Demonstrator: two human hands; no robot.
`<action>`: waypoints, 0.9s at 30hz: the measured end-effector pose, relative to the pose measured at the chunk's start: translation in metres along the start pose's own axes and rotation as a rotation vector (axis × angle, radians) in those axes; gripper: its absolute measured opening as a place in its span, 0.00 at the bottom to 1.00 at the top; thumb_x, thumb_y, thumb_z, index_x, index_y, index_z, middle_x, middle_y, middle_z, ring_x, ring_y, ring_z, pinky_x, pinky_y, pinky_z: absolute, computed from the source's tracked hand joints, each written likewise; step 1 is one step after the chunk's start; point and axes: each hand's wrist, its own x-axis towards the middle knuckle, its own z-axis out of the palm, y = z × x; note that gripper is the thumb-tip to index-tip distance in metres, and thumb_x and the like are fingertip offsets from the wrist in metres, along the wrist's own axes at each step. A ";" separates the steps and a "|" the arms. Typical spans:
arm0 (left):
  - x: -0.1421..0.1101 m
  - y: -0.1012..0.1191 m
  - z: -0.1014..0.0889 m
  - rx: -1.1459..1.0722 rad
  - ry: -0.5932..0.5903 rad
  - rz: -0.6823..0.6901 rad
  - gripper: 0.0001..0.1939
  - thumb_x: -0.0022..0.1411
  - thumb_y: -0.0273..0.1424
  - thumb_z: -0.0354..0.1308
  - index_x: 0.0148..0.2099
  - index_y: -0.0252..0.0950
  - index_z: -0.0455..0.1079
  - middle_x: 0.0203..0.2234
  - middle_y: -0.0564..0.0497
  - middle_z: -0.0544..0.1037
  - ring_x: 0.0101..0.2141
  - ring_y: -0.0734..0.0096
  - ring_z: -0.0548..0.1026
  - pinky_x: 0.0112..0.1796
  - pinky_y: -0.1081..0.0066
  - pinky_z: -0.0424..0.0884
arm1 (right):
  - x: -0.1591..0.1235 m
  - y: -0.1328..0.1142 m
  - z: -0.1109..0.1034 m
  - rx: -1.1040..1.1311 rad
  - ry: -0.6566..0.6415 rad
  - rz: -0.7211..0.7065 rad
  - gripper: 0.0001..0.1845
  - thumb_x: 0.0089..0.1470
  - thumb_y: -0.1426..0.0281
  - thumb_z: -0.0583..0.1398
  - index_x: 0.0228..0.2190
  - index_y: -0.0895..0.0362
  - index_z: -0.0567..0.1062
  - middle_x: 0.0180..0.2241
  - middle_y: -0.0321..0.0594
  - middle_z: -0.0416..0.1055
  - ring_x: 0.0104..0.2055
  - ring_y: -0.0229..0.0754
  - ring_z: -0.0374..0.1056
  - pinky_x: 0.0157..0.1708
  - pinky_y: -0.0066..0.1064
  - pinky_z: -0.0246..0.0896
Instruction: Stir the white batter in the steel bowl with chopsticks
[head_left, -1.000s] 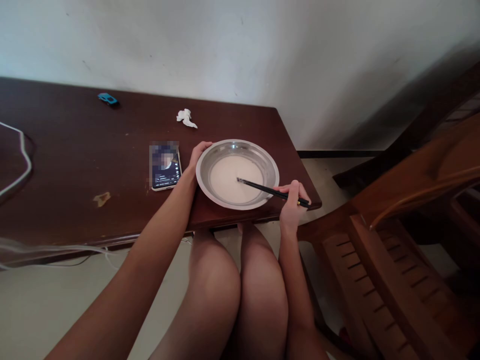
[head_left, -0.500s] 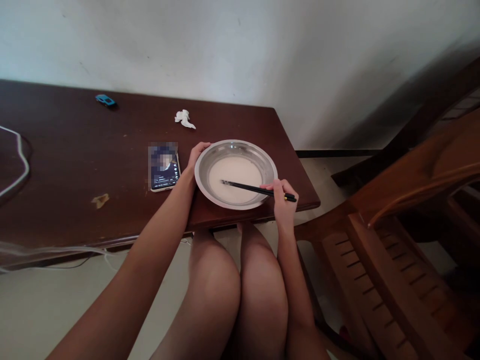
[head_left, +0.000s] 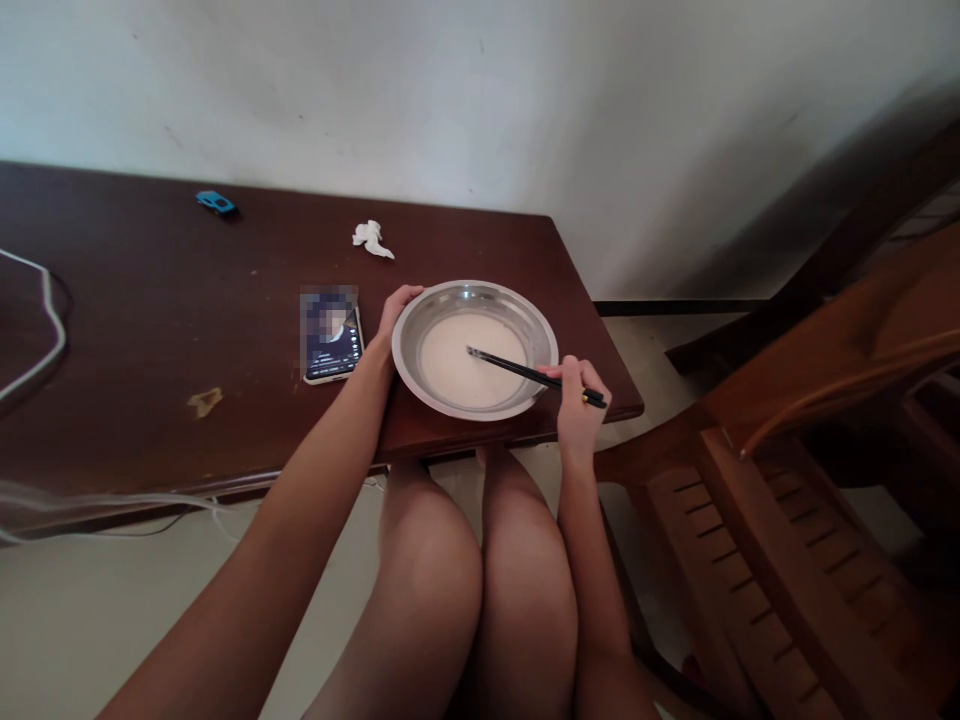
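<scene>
A round stainless steel bowl (head_left: 409, 370) stands near the front edge of the dark wooden table (head_left: 150, 300). Inside it lies a pale, milky liquid (head_left: 465, 385). My left hand (head_left: 396, 308) grips the bowl's left rim, the fingers partly hidden behind it. Black chopsticks (head_left: 510, 366) are held together in my right hand (head_left: 581, 400), just beyond the bowl's right rim. Their tips reach over the middle of the bowl, at or just above the liquid; I cannot tell whether they touch it.
Left of the bowl lies a phone (head_left: 334, 360) with its screen lit. Further back are a crumpled white tissue (head_left: 371, 239) and a blue toy car (head_left: 215, 202). A white cable (head_left: 52, 310) runs along the far left. A wooden chair (head_left: 720, 520) stands at the right.
My right hand has shifted a little to the right, drawing the chopstick tips from the left part of the bowl towards its middle. My left hand keeps its hold on the rim.
</scene>
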 end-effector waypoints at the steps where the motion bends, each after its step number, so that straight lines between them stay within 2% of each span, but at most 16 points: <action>1: 0.000 0.000 0.000 0.000 0.003 -0.001 0.11 0.54 0.31 0.49 0.22 0.38 0.67 0.14 0.53 0.70 0.34 0.65 0.76 0.37 0.71 0.70 | 0.000 0.000 -0.001 0.017 0.047 0.004 0.20 0.56 0.59 0.53 0.17 0.56 0.69 0.18 0.32 0.71 0.25 0.36 0.71 0.35 0.31 0.65; 3: -0.001 0.001 0.002 -0.002 0.011 -0.001 0.12 0.55 0.30 0.48 0.23 0.37 0.68 0.14 0.53 0.70 0.33 0.65 0.76 0.37 0.72 0.71 | 0.000 0.001 -0.001 0.047 0.050 0.014 0.22 0.57 0.59 0.52 0.16 0.55 0.67 0.16 0.31 0.69 0.22 0.35 0.69 0.33 0.30 0.65; 7: -0.003 0.002 0.005 0.007 0.029 0.013 0.12 0.55 0.29 0.47 0.23 0.36 0.69 0.14 0.54 0.69 0.32 0.67 0.75 0.36 0.72 0.70 | -0.001 0.002 -0.001 -0.007 -0.134 -0.003 0.17 0.55 0.61 0.54 0.20 0.56 0.71 0.22 0.34 0.74 0.29 0.37 0.72 0.37 0.32 0.65; 9: -0.004 0.003 0.005 0.003 0.034 0.016 0.13 0.56 0.29 0.47 0.23 0.36 0.68 0.13 0.54 0.68 0.31 0.67 0.75 0.35 0.73 0.70 | 0.000 0.002 -0.002 -0.042 -0.069 -0.025 0.16 0.55 0.61 0.55 0.21 0.56 0.71 0.25 0.35 0.75 0.31 0.37 0.72 0.39 0.32 0.65; 11: -0.004 0.003 0.005 -0.005 0.030 0.015 0.13 0.56 0.29 0.48 0.22 0.36 0.68 0.13 0.54 0.68 0.31 0.68 0.75 0.35 0.73 0.70 | 0.000 0.002 -0.002 -0.026 0.062 -0.023 0.18 0.56 0.60 0.53 0.19 0.56 0.70 0.22 0.34 0.72 0.28 0.36 0.71 0.38 0.32 0.65; 13: -0.004 0.002 0.005 -0.009 0.018 0.016 0.13 0.56 0.29 0.48 0.22 0.37 0.67 0.13 0.54 0.68 0.32 0.67 0.75 0.35 0.73 0.70 | 0.000 0.001 -0.003 0.025 0.104 -0.001 0.21 0.57 0.59 0.52 0.17 0.56 0.67 0.18 0.32 0.69 0.24 0.35 0.70 0.33 0.31 0.66; 15: -0.004 0.002 0.005 -0.004 0.014 0.021 0.13 0.56 0.29 0.48 0.22 0.37 0.67 0.13 0.54 0.68 0.32 0.67 0.75 0.35 0.72 0.70 | -0.001 0.001 -0.002 0.046 0.011 0.010 0.21 0.57 0.60 0.52 0.17 0.56 0.67 0.17 0.32 0.69 0.24 0.36 0.70 0.32 0.30 0.66; 17: -0.003 0.002 0.005 -0.003 0.019 0.020 0.13 0.56 0.29 0.48 0.21 0.37 0.67 0.13 0.54 0.68 0.32 0.67 0.75 0.35 0.72 0.70 | -0.001 0.001 -0.001 0.012 -0.102 0.000 0.19 0.56 0.60 0.53 0.19 0.56 0.70 0.21 0.34 0.73 0.28 0.37 0.72 0.36 0.31 0.66; 18: -0.003 0.002 0.005 -0.004 0.023 0.019 0.13 0.56 0.29 0.48 0.21 0.37 0.67 0.13 0.54 0.68 0.32 0.67 0.75 0.35 0.73 0.70 | -0.001 0.001 -0.001 -0.016 -0.120 -0.012 0.17 0.55 0.61 0.54 0.20 0.56 0.71 0.23 0.35 0.74 0.30 0.37 0.72 0.38 0.32 0.65; 20: -0.003 0.002 0.004 -0.010 0.026 0.016 0.13 0.55 0.29 0.48 0.21 0.37 0.67 0.12 0.54 0.68 0.32 0.67 0.75 0.35 0.73 0.70 | 0.000 0.002 0.000 -0.042 -0.053 -0.025 0.16 0.55 0.61 0.54 0.21 0.55 0.71 0.24 0.35 0.75 0.31 0.37 0.72 0.40 0.32 0.65; 23: -0.002 0.001 0.004 -0.020 0.027 0.005 0.12 0.55 0.30 0.49 0.22 0.37 0.68 0.13 0.54 0.68 0.32 0.67 0.75 0.36 0.73 0.70 | 0.000 0.001 -0.001 0.020 0.080 -0.014 0.20 0.56 0.60 0.52 0.17 0.55 0.68 0.18 0.32 0.70 0.25 0.36 0.70 0.36 0.32 0.66; 24: -0.002 0.001 0.004 -0.024 0.030 0.004 0.12 0.55 0.30 0.49 0.22 0.37 0.68 0.13 0.54 0.68 0.32 0.66 0.75 0.36 0.73 0.70 | 0.000 0.001 -0.001 0.039 0.071 -0.007 0.21 0.57 0.60 0.52 0.17 0.55 0.67 0.17 0.31 0.68 0.24 0.36 0.70 0.35 0.31 0.66; 27: -0.002 0.001 0.004 -0.034 0.025 0.002 0.12 0.54 0.29 0.48 0.22 0.37 0.67 0.13 0.53 0.69 0.33 0.65 0.76 0.37 0.72 0.70 | -0.001 -0.001 -0.001 0.031 -0.082 0.004 0.19 0.56 0.61 0.53 0.18 0.55 0.69 0.19 0.32 0.72 0.26 0.36 0.72 0.35 0.31 0.66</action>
